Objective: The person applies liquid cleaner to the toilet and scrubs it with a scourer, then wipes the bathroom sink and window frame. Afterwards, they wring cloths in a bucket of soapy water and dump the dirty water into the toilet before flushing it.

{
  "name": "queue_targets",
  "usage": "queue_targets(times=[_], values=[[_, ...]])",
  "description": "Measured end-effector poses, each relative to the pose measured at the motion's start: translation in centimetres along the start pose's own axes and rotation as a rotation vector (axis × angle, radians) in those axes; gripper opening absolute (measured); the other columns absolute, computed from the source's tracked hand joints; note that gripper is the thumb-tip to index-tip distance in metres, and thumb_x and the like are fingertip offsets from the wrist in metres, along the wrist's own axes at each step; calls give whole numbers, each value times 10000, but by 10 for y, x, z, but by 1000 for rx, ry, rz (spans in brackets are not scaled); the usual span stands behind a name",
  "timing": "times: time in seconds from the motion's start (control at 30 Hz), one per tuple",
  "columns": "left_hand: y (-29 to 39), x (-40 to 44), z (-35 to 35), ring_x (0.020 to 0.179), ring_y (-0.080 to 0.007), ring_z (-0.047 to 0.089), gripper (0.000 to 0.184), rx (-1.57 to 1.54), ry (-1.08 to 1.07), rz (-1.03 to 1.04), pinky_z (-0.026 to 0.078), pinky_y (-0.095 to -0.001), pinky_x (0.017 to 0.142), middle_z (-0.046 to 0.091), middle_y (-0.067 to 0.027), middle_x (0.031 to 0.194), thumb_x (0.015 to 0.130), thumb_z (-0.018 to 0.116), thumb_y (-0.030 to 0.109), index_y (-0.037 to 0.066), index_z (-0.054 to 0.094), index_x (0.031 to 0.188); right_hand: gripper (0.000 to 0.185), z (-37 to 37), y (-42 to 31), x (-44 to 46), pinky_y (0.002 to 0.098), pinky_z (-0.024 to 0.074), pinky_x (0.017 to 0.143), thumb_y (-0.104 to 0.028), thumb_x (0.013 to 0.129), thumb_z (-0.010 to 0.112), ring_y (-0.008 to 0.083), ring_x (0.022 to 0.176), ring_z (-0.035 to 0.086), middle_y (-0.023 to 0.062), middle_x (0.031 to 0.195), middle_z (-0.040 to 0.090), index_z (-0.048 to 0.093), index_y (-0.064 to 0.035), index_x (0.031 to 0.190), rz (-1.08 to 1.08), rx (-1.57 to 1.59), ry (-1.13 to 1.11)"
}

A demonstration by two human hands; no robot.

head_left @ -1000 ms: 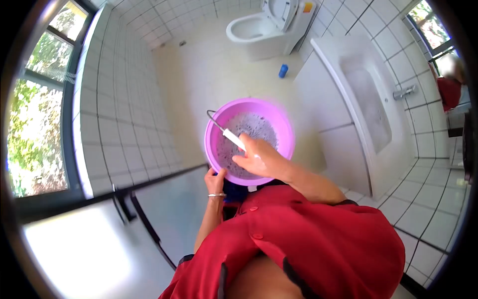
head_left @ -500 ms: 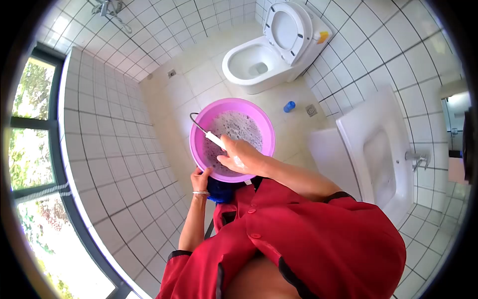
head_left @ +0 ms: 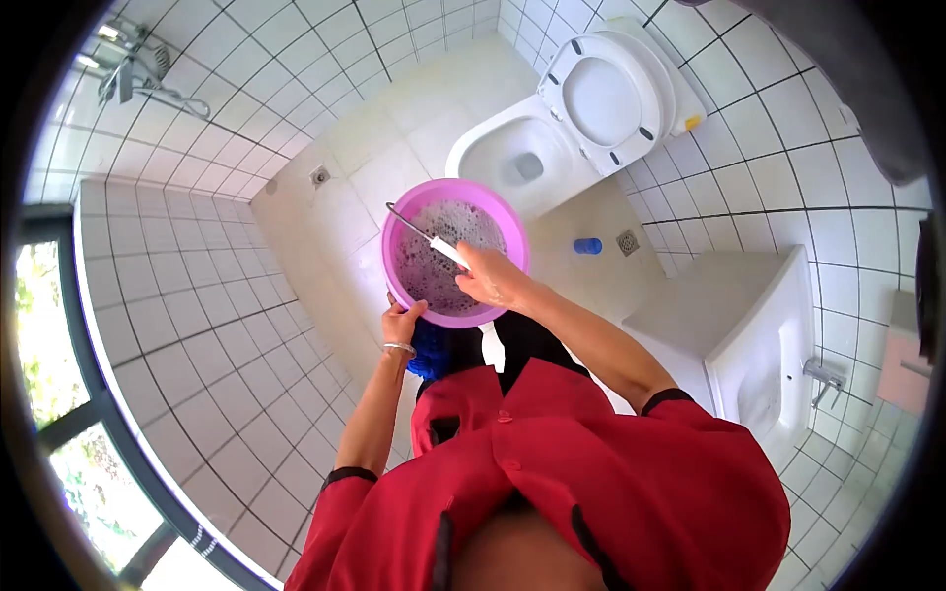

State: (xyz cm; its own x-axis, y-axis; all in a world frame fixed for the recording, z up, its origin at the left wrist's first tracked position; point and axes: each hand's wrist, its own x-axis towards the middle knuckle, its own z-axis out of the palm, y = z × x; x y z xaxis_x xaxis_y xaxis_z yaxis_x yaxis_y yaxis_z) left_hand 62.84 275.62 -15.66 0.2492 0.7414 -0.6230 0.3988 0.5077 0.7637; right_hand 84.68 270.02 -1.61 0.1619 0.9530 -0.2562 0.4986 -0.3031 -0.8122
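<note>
A pink basin holds grey, foamy water. My right hand is closed around the white handle of a tool with a thin metal rod, hooked at its tip. The rod slants over the foam, and its hooked end lies close to the basin's left rim. My left hand grips the basin's near-left rim, thumb on the inner side. A crumpled blue thing shows just beside that hand, below the basin; its kind is unclear.
Beyond the basin stands a white toilet, its lid raised. A small blue cylinder lies on the floor near a drain. To the right is a white washbasin; a shower fitting hangs at upper left.
The camera view has shifted, and the basin now overlaps the toilet's near edge in view. Both hands keep their grips; the tool's hooked end sits nearer the rim.
</note>
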Motion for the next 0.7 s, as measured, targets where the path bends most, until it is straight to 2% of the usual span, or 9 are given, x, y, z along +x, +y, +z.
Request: queue_targets(times=[0.03,0.07,0.17,0.27,0.33,0.43,0.5,0.57,0.7], values=[[9,28,5,657,-124,532,252,33,-4,-19,442,-252,638,594,-44,746,645,676,96,-26,601,852,218,-11,7,23,412,398,539,-112,720,535,381,625,534,207,634,511,384,-8,838,26,5,10],[23,49,13,657,-124,532,252,42,-10,-27,442,-252,638,594,-44,746,645,676,96,-26,601,852,218,-20,19,44,412,398,539,-112,720,535,381,625,534,207,634,511,384,-8,838,37,12,11],[54,100,42,671,-124,533,341,155,43,68,444,-251,641,585,-34,764,632,680,102,-9,559,931,220,-47,55,95,475,403,565,-92,706,518,423,666,527,232,667,541,396,-14,871,20,59,48],[78,142,67,891,-226,398,295,235,73,247,359,-289,791,374,-54,910,558,688,176,9,499,711,205,-70,78,137,474,402,558,-84,701,514,418,648,529,228,643,539,396,-23,858,24,63,21],[91,163,85,891,-224,391,315,212,94,170,355,-284,796,379,-55,934,534,703,195,7,529,717,200,-79,98,159,475,402,549,-89,697,516,414,633,531,228,626,535,392,-31,843,53,70,27],[101,190,107,887,-216,399,286,368,176,215,358,-290,793,411,-55,902,521,715,211,17,558,661,213,-105,109,184,475,402,541,-101,699,526,417,638,531,238,627,529,382,-32,840,78,88,-23],[127,198,127,737,-183,475,320,494,216,320,408,-289,675,488,-50,774,550,713,160,23,512,758,224,-120,119,194,476,401,539,-107,701,530,419,640,530,239,627,528,377,-32,846,106,116,-70],[179,179,148,751,-183,489,274,483,136,129,406,-305,681,527,-53,706,548,721,182,18,561,698,228,-131,135,199,426,383,508,-129,740,539,383,588,530,193,599,503,361,-21,835,116,130,-54],[223,184,177,843,-203,442,261,512,123,90,355,-300,752,532,-58,701,527,720,254,28,609,595,235,-152,152,212,426,376,494,-124,740,547,398,579,519,192,586,499,355,-21,827,8,174,10]])
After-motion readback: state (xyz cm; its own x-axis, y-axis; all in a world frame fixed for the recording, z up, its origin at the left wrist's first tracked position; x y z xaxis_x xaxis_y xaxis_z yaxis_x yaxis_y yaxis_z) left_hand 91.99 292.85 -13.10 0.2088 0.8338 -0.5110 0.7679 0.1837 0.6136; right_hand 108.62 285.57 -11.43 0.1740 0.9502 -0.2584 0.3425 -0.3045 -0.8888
